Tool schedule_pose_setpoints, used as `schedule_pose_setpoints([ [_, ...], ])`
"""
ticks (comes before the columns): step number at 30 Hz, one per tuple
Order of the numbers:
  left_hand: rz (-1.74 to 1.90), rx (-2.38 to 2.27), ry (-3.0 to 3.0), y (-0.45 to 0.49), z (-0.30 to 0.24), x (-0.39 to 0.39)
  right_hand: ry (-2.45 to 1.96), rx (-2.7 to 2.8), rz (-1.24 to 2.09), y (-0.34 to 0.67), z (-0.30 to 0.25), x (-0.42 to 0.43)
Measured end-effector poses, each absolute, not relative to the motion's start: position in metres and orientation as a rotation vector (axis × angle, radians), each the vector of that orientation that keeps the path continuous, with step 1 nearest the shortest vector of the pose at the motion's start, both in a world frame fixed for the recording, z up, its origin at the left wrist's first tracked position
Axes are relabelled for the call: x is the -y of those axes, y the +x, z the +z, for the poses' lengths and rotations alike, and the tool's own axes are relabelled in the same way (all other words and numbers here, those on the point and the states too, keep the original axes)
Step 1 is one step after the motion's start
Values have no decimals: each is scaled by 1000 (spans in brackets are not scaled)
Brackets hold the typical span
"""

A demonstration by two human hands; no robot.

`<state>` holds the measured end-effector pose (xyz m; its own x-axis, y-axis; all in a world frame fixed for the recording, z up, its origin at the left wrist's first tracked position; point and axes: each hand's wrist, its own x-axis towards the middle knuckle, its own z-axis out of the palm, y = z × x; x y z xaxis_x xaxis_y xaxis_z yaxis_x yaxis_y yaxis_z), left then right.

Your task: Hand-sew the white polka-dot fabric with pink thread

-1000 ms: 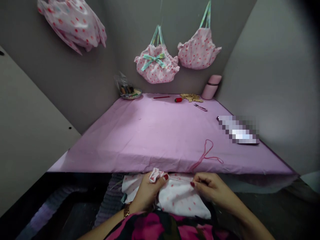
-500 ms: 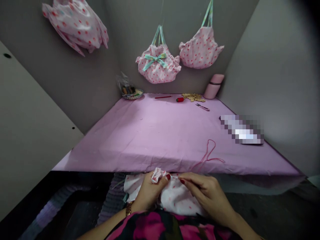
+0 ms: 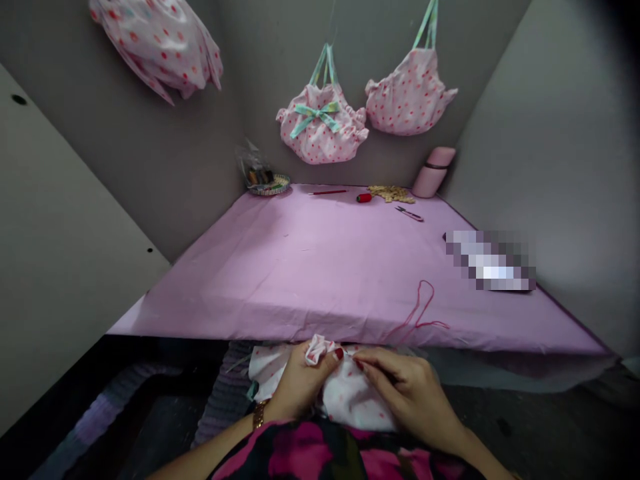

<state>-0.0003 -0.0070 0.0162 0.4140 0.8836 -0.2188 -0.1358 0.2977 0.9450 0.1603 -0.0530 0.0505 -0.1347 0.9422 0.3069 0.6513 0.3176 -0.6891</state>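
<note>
A white cloth with pink and red dots point(image 3: 357, 400) lies bunched in my lap, just below the table's front edge. My left hand point(image 3: 303, 377) is closed on it, the thumb pressing a gathered fold that sticks up above the fist. Close beside that thumb, my right hand point(image 3: 407, 383) pinches thumb and forefinger together at the cloth. A thin light sliver, which looks like a sewing needle, shows at its fingertips, mostly hidden. Red thread point(image 3: 425, 300) lies in a loop on the table and trails to the front edge near the right hand.
A pink-covered table point(image 3: 280, 267) holds thread snips point(image 3: 410, 214), a red thread spool point(image 3: 364, 198), a red pencil point(image 3: 327, 193), a woven tray point(image 3: 283, 185), a pink flask point(image 3: 433, 175) and a blurred-out flat device point(image 3: 490, 263). Dotted cloth pieces point(image 3: 323, 147) hang above. Walls stand on both sides.
My right fingertips have come slightly closer to the left thumb, and less of the thin sliver shows. The whole view has shifted a little. The left hand keeps its hold on the cloth.
</note>
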Motion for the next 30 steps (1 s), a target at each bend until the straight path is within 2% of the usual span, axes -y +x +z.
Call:
schedule_pose_setpoints([
  [30, 824, -890, 989, -1, 25, 7, -1450, 1861, 643, 160, 46, 50],
])
